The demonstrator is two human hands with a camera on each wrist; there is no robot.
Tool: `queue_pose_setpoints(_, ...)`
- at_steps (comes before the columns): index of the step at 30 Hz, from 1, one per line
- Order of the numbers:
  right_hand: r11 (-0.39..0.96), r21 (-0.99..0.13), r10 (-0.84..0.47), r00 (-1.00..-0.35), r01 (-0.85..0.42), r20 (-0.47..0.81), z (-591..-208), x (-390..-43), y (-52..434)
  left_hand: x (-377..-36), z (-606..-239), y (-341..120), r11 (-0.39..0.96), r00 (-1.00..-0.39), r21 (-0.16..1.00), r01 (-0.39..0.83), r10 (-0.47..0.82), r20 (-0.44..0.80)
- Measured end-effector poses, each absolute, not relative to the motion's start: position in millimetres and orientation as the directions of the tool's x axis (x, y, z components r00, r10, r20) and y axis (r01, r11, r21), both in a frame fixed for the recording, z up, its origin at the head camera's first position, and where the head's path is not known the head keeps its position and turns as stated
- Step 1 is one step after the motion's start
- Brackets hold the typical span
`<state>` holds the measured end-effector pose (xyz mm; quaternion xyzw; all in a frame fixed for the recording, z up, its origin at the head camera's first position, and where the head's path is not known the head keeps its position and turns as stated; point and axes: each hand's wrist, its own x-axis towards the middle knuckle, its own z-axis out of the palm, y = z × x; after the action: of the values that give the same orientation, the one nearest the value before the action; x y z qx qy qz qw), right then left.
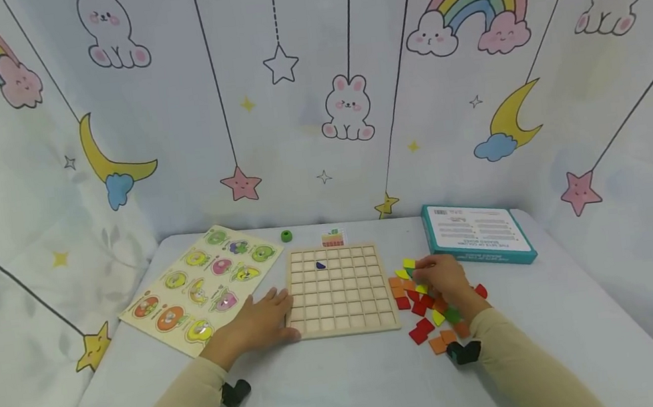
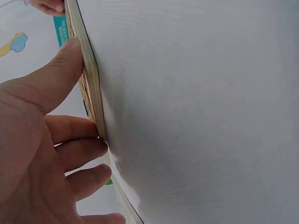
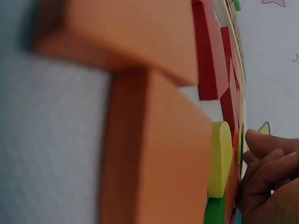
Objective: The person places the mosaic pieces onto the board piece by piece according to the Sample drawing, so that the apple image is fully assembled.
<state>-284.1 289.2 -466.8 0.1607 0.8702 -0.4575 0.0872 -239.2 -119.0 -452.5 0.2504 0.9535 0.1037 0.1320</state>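
Observation:
A square wooden grid board (image 1: 340, 301) lies in the middle of the table, with a small dark blue piece (image 1: 321, 266) in one upper cell. My left hand (image 1: 264, 321) rests against the board's left edge, its thumb and fingertips touching the rim in the left wrist view. To the right of the board, my right hand (image 1: 445, 280) is over a loose spread of flat coloured pieces, its fingers bent at a yellow piece (image 1: 409, 264). Red pieces (image 1: 422, 331), orange pieces (image 3: 173, 154) and green ones lie around it. Whether a piece is between the right fingertips is hidden.
On the left lies a wooden board with fruit pictures (image 1: 199, 292). A small green round object (image 1: 286, 235) and a small printed card (image 1: 334, 237) are beyond the grid board. The teal and white box (image 1: 478, 234) stands at the back right.

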Motion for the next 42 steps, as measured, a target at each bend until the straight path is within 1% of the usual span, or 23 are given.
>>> queue_pose_setpoints(4,0.614,-0.725,0.193,-0.949,0.314,-0.248,-469.5,-286.0,286.9,-237.8,-450.8,-118.7,0.855,-0.840,0.263,0.447,0.502,-0.207)
queue_pose_setpoints(7,0.631,-0.724,0.172,-0.960,0.280,-0.221,-471.6,-287.1,286.2,-237.8,-450.9,-118.4,0.856,-0.840,0.268,0.442,0.500,-0.211)
queue_pose_setpoints(15,0.605,-0.732,0.179,-0.950,0.312,-0.257,-467.6,-288.4,283.4,-239.1,-452.1,-117.8,0.859,-0.843,0.253,0.446,0.498,-0.205)
queue_pose_setpoints(18,0.563,-0.755,0.187,-0.941,0.337,-0.281,-464.1,-286.8,284.1,-239.6,-452.8,-117.8,0.857,-0.842,0.253,0.449,0.500,-0.203)
queue_pose_setpoints(22,0.405,-0.836,0.199,-0.928,0.370,-0.314,-458.0,-284.3,288.9,-239.4,-453.3,-117.6,0.856,-0.841,0.257,0.448,0.501,-0.205)
queue_pose_setpoints(25,0.254,-0.900,0.199,-0.930,0.355,-0.310,-452.4,-284.3,291.8,-239.1,-453.2,-117.4,0.860,-0.843,0.255,0.443,0.496,-0.209)
queue_pose_setpoints(29,0.064,-0.948,0.192,-0.937,0.310,-0.294,-446.3,-287.6,291.4,-239.1,-453.1,-117.8,0.862,-0.845,0.256,0.438,0.492,-0.208)
queue_pose_setpoints(35,-0.164,-0.947,0.141,-0.944,0.275,-0.299,-438.6,-293.4,285.4,-238.4,-454.0,-117.1,0.861,-0.847,0.261,0.436,0.491,-0.205)
queue_pose_setpoints(39,-0.327,-0.900,0.091,-0.939,0.287,-0.333,-437.6,-300.5,280.9,-237.8,-454.3,-116.2,0.862,-0.848,0.265,0.432,0.488,-0.207)
queue_pose_setpoints(42,-0.410,-0.860,0.087,-0.926,0.303,-0.368,-440.7,-306.2,276.8,-237.0,-454.0,-116.8,0.862,-0.848,0.262,0.433,0.489,-0.207)
